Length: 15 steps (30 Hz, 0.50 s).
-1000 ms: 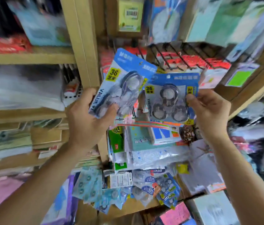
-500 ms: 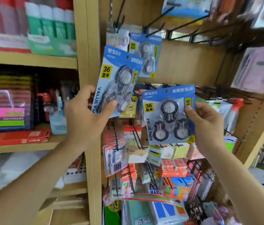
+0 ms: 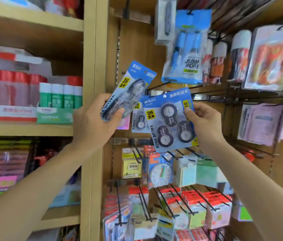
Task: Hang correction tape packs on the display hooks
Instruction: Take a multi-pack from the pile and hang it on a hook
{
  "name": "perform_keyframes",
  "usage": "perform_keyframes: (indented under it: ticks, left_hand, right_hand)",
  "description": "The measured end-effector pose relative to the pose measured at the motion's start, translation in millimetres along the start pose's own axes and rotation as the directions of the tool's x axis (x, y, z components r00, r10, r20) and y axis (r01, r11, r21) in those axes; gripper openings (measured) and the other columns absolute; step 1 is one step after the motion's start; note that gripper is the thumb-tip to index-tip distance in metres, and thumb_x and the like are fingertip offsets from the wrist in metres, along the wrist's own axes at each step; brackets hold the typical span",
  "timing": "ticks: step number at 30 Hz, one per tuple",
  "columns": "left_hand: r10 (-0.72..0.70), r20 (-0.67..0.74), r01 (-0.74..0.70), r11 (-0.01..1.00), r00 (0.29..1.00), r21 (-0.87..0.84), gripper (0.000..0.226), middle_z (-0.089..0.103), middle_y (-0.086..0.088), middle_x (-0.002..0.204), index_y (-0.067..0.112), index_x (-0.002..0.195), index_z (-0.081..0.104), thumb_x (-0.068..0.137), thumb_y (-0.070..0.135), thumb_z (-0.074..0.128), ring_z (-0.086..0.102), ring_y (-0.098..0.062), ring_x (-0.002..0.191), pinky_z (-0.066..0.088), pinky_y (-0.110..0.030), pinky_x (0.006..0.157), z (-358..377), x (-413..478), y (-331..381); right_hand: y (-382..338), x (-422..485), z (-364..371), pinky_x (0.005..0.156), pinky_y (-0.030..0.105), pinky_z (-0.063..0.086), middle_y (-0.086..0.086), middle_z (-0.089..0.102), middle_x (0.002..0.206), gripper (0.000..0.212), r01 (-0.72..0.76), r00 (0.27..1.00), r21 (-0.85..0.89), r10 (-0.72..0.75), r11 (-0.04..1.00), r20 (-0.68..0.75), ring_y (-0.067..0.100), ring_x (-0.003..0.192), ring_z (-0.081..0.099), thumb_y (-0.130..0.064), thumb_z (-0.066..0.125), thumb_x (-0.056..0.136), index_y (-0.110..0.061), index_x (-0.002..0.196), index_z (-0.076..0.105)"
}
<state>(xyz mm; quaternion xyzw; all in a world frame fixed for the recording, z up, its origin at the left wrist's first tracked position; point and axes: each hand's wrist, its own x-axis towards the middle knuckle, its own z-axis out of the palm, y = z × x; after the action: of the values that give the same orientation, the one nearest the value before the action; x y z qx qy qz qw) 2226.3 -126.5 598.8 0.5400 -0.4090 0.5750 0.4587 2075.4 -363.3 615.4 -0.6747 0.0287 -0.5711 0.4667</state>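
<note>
Left hand (image 3: 92,122) grips the first pack (image 3: 128,89) by its lower end, its long axis tilted and its top pointing up and right. Right hand (image 3: 205,122) pinches the second pack (image 3: 168,119) by its right edge. This blue card is nearly upright, hang hole uppermost, and its clear blister holds three round black tapes. Between the hands, a third pack (image 3: 138,117) shows behind. Black wire hooks (image 3: 241,97) jut out to the right.

Third pack (image 3: 138,119) behind, between left pack (image 3: 128,94) and right pack (image 3: 169,122); shelves (image 3: 27,128) left.

Tilted blue pack (image 3: 130,89), front-facing three-tape pack (image 3: 169,122), third pack (image 3: 138,119) between
</note>
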Motion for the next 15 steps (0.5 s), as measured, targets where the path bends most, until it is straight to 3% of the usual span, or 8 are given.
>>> perform_keyframes:
  ticks: [4, 7, 11, 15]
  left_hand:
    - [0.154, -0.019, -0.153, 0.986, 0.988, 0.066, 0.025, 0.074, -0.001, 0.087, 0.019, 0.108, 0.067, 0.086, 0.026, 0.077, 0.064, -0.019, 0.069, 0.050, -0.035, 0.057, 13, 21, -18]
    - [0.251, -0.062, -0.244, 0.965, 0.966, 0.097, 0.024, 0.074, -0.004, 0.088, 0.009, 0.106, 0.072, 0.088, 0.024, 0.077, 0.065, -0.018, 0.069, 0.052, -0.035, 0.054, 19, 29, -20]
    - [0.360, -0.063, -0.351, 0.929, 0.931, 0.113, 0.024, 0.074, -0.006, 0.087, 0.005, 0.106, 0.072, 0.088, 0.021, 0.079, 0.068, -0.021, 0.066, 0.052, -0.038, 0.047, 22, 24, -26]
    - [0.373, -0.033, -0.367, 0.922, 0.927, 0.120, 0.025, 0.074, -0.006, 0.085, 0.005, 0.106, 0.074, 0.089, 0.023, 0.078, 0.068, -0.022, 0.065, 0.052, -0.038, 0.047, 21, 24, -28]
  right_hand:
    - [4, 19, 10, 0.072, 0.047, 0.057, 0.008, 0.075, 0.085, 0.013, -0.013, 0.999, -0.037, 0.012, 0.999, -0.030, 0.017, 0.072, 0.065, -0.017, 0.067, 0.094, -0.024, 0.083, 0.070]
    - [12, 25, 14, 0.076, 0.053, 0.058, 0.008, 0.074, 0.086, 0.015, -0.034, 0.997, -0.035, 0.032, 0.999, -0.074, 0.027, 0.078, 0.069, -0.017, 0.067, 0.094, -0.026, 0.083, 0.071]
    - [20, 26, 20, 0.072, 0.042, 0.059, 0.001, 0.075, 0.079, 0.016, -0.093, 0.992, 0.020, 0.095, 0.995, -0.087, 0.019, 0.076, 0.069, -0.014, 0.066, 0.095, -0.023, 0.082, 0.072]
    - [27, 27, 23, 0.066, 0.035, 0.058, -0.001, 0.072, 0.077, 0.013, -0.117, 0.990, 0.032, 0.119, 0.993, -0.073, 0.014, 0.070, 0.067, -0.014, 0.066, 0.094, -0.020, 0.083, 0.069]
